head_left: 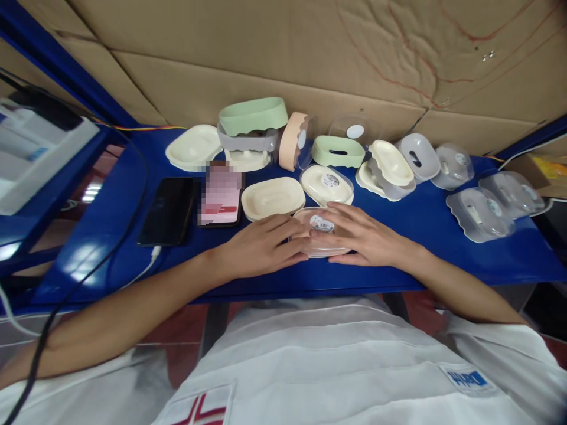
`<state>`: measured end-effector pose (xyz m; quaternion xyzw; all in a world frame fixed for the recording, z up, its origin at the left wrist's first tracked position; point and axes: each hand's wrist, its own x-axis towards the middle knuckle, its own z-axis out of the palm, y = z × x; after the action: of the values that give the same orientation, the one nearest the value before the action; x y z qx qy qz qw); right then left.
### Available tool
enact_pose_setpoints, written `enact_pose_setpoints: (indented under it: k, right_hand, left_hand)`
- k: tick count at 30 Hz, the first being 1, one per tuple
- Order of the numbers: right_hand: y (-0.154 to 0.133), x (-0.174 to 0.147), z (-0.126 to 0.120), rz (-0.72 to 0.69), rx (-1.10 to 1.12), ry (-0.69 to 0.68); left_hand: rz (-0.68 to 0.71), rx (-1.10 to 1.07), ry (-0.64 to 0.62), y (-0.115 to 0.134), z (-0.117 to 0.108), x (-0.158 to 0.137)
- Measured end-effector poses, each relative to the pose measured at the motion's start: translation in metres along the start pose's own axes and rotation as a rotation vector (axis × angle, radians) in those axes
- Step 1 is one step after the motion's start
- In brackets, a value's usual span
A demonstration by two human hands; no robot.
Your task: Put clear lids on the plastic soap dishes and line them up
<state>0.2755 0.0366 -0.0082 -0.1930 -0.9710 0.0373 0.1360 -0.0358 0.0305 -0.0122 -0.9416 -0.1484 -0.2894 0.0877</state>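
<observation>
A peach soap box [325, 251] with a clear lid and a printed label lies on the blue table's front part. My left hand [268, 245] grips its left end, fingers reaching across the lid. From the other side, my right hand [365, 239] holds the right end, with its fingers spread over the top and the thumb at the near edge. Both hands cover much of the box. Just beyond it are a cream soap dish [272, 198] and a cream soap box with a label [316, 184].
Behind stand green soap box parts [254, 115], a peach one on its side [290, 141] and a grey one [420, 156]. Clear-lidded boxes [481, 213] sit at right. Two phones lie left, one dark [166, 209], one lit [221, 203]. A black cable [106, 254] crosses my left arm.
</observation>
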Motion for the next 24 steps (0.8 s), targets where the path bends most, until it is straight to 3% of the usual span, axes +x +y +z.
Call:
enact_pose_setpoints:
  k: [9,13,24]
  right_hand:
    - [0.019,-0.001,0.017,-0.162,-0.002,0.154]
    - [0.019,0.0,0.017,-0.186,-0.041,0.159]
    - [0.007,0.007,0.007,-0.061,0.109,0.063]
  left_hand:
    - [0.048,0.03,0.021,-0.002,0.003,-0.003]
    - [0.064,0.063,0.004,-0.001,0.003,-0.004]
    - [0.017,-0.107,-0.038,-0.003,-0.006,0.002]
